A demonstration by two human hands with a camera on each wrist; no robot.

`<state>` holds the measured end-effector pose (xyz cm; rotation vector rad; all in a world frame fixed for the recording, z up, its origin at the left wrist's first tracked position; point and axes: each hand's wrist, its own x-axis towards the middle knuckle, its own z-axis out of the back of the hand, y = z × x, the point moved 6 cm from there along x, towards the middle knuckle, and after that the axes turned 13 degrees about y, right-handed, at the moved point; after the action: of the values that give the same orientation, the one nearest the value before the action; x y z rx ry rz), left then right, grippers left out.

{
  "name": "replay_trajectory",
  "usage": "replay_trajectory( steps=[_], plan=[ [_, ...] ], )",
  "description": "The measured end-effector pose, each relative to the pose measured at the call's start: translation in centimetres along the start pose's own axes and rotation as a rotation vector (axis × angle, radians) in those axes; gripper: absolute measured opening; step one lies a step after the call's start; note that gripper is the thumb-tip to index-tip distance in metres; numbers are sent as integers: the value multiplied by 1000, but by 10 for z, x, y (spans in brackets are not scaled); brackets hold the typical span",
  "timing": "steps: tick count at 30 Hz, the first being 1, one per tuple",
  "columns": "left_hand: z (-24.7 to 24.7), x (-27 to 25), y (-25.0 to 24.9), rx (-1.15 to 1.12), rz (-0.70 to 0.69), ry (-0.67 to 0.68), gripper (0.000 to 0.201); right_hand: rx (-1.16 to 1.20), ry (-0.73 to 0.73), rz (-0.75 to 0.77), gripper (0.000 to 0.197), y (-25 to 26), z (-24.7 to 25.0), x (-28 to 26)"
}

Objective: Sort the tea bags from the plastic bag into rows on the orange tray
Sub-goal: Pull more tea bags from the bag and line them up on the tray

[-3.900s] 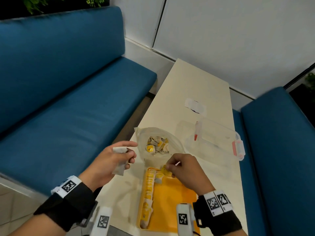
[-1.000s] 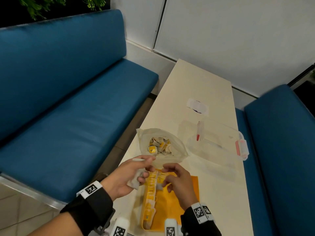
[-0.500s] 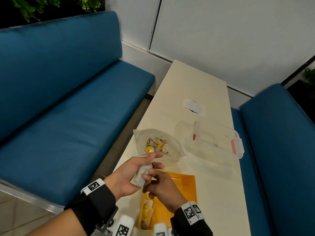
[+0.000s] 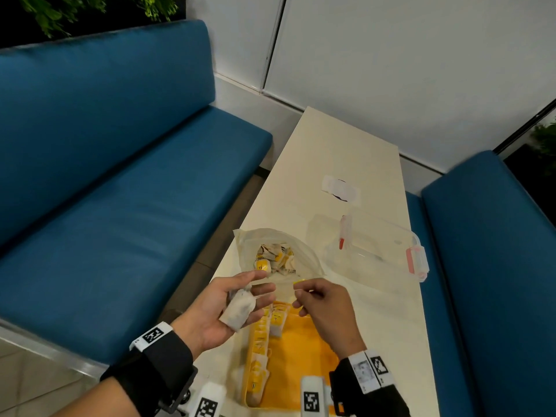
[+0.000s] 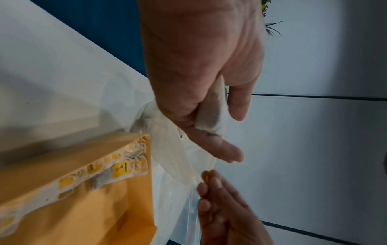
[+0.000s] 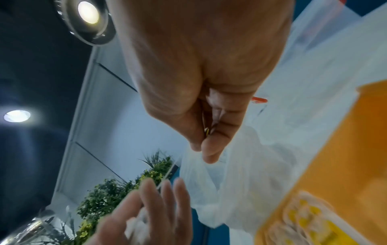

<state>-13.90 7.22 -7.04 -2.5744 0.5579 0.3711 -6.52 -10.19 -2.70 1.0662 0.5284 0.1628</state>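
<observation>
My left hand (image 4: 258, 291) hovers above the orange tray's (image 4: 304, 374) far left corner, holding a white tea bag (image 4: 239, 308) between thumb and fingers. To its right, my right hand (image 4: 298, 291) pinches that bag's yellow tag (image 4: 299, 282), with the thin string stretched between the hands. The left wrist view shows the tea bag (image 5: 211, 116) wedged under the thumb. In the right wrist view, thumb and forefinger squeeze the tag (image 6: 207, 131). A row of tea bags (image 4: 258, 350) lines the tray's left edge. Just beyond, the plastic bag (image 4: 301, 251) lies open with more tea bags (image 4: 273, 260) inside.
A clear plastic container (image 4: 376, 251) with red latches sits right of the bag. Farther back, a white paper slip (image 4: 340, 188) lies on the cream table (image 4: 346, 145). Blue benches (image 4: 120, 206) flank the narrow table on both sides.
My right hand left the tray, took the tag at my left hand and drew it to the right, pulling the string out. My left hand still holds the tea bag.
</observation>
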Motion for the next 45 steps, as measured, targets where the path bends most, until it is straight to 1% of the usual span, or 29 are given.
replay_trajectory(
  steps=[3,6,8,11,16,20,22,23,26,29,32,33,36,39,42,45],
  plan=[
    [2,0,5,-11,23,-42,31,-42,-42,74,14,21,9,-2],
    [5,0,10,-25,50,-69,37,-50,-68,133,21,38,14,-4],
    [7,0,13,-39,66,-68,40,-29,-88,159,22,47,17,-5],
    [9,-1,18,-65,87,-35,42,2,-129,187,20,55,24,-1],
    [9,-2,26,-96,118,33,34,24,-162,188,22,56,29,8],
    [7,-2,27,-48,119,73,22,48,-172,189,30,54,27,11],
    [8,-1,27,4,114,92,26,80,-192,195,35,52,27,12],
    [9,-1,27,35,115,95,30,94,-204,187,34,51,28,13],
    [11,0,27,85,115,102,37,127,-214,174,18,51,31,14],
    [8,2,25,91,85,101,25,140,-194,166,15,49,33,13],
    [9,6,19,117,29,23,6,87,-212,200,14,45,33,8],
    [11,8,17,144,2,-3,5,79,-204,199,15,43,32,6],
    [18,11,12,308,-78,-77,18,162,-98,156,16,33,21,0],
    [20,13,10,464,-148,-135,22,232,-18,133,14,24,8,-7],
    [23,15,10,561,-226,-210,21,244,8,117,14,16,-2,-9],
    [20,15,11,650,-299,-233,21,217,20,107,25,8,-9,-8]
  ],
)
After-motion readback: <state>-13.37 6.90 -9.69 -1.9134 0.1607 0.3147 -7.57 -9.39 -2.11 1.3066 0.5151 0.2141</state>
